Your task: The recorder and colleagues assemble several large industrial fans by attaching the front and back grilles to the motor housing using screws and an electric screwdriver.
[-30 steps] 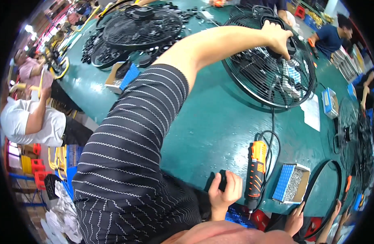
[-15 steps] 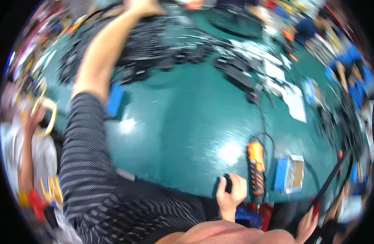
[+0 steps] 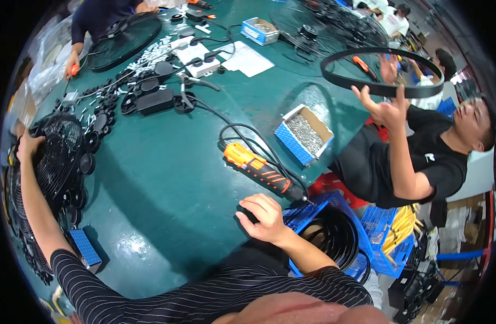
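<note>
At the far left of the table, my left hand (image 3: 29,147) is closed on the edge of a black wire fan guard (image 3: 59,137), part of a pile of such guards. My left arm is stretched out to reach it. Near the front edge, my right hand (image 3: 263,218) hangs over the table, holding nothing, fingers loosely bent and thumb apart. Just beyond it lies an orange and black electric screwdriver (image 3: 256,170), its bit toward the table edge and its cable looping back. A blue box of small metal screws (image 3: 307,132) sits past the screwdriver.
Round black parts (image 3: 89,163) line the pile, beside a small blue box (image 3: 85,249). Black housings (image 3: 156,101), white boxes (image 3: 191,52) and paper (image 3: 253,60) lie farther back. At right, a co-worker holds up a black hoop (image 3: 334,81). Blue crates (image 3: 375,229) stand below the table edge.
The view has swung to the right and sharpened, so the pile and my left arm now appear farther left. My left hand is still at the pile; my right hand stays near the screwdriver.
</note>
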The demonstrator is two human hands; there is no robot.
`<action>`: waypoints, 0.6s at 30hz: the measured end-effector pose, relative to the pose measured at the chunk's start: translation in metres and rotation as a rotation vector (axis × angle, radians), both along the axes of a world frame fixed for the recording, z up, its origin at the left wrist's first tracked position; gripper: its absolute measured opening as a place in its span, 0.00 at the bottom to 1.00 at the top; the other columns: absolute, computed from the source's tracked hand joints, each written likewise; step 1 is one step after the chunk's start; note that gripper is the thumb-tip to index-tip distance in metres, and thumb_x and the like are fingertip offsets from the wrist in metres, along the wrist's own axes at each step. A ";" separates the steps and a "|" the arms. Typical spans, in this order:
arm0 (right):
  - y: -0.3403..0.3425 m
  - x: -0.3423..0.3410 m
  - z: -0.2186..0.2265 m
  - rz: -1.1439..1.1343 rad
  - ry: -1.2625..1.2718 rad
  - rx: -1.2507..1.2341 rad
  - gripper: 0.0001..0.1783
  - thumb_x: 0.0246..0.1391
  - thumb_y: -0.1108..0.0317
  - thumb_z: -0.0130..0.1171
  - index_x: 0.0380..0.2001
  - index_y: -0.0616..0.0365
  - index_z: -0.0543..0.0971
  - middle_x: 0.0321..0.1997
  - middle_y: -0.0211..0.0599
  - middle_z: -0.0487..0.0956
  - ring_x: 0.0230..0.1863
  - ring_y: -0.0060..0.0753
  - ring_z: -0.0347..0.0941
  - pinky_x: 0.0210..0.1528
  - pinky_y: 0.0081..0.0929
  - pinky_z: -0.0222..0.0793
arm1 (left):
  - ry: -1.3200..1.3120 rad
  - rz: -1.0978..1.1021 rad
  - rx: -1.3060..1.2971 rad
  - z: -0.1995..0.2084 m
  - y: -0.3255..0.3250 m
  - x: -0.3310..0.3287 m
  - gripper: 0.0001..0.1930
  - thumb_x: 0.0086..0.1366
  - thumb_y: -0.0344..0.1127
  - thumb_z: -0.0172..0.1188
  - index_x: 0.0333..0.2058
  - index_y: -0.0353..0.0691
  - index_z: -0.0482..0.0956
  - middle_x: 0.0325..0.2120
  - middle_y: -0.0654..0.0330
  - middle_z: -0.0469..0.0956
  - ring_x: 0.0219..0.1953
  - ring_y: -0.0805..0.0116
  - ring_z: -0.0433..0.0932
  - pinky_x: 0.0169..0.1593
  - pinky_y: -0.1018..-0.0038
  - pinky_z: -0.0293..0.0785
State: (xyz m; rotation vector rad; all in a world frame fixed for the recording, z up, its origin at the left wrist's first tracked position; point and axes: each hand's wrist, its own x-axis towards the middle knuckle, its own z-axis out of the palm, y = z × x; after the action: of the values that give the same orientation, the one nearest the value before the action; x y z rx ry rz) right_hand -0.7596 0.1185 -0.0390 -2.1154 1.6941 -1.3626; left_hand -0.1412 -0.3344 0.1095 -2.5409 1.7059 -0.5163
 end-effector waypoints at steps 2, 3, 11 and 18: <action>0.016 -0.005 -0.002 -0.083 -0.063 -0.061 0.14 0.39 0.74 0.70 0.33 0.64 0.80 0.35 0.42 0.80 0.35 0.43 0.78 0.36 0.33 0.74 | -0.108 0.025 0.007 0.000 0.001 -0.008 0.48 0.49 0.57 0.66 0.68 0.54 0.56 0.61 0.50 0.68 0.62 0.47 0.69 0.61 0.48 0.64; 0.029 -0.010 -0.005 -0.144 -0.058 -0.082 0.15 0.38 0.74 0.70 0.33 0.64 0.80 0.35 0.44 0.80 0.36 0.45 0.78 0.38 0.33 0.75 | -0.199 0.032 0.044 0.001 0.001 -0.012 0.48 0.52 0.59 0.65 0.69 0.56 0.55 0.62 0.50 0.67 0.62 0.46 0.67 0.61 0.48 0.64; 0.231 -0.099 -0.134 -0.769 0.027 0.297 0.20 0.46 0.67 0.66 0.43 0.62 0.76 0.48 0.50 0.75 0.51 0.54 0.72 0.54 0.42 0.68 | -0.631 -0.567 -0.181 -0.006 0.034 -0.124 0.37 0.63 0.67 0.50 0.65 0.53 0.66 0.62 0.49 0.67 0.62 0.46 0.66 0.61 0.56 0.64; 0.414 -0.131 -0.246 -1.233 0.057 1.387 0.27 0.50 0.52 0.63 0.48 0.60 0.77 0.51 0.54 0.76 0.55 0.53 0.70 0.58 0.46 0.65 | -0.378 -1.394 -0.021 -0.020 0.238 -0.313 0.25 0.65 0.46 0.61 0.57 0.41 0.74 0.61 0.52 0.69 0.64 0.49 0.65 0.66 0.54 0.58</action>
State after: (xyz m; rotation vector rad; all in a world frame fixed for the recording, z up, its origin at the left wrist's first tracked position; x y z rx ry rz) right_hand -0.8909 0.5322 -0.2854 -0.2789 2.7274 0.1481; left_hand -0.4542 -0.0968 0.0892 -0.7398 2.9294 -0.8944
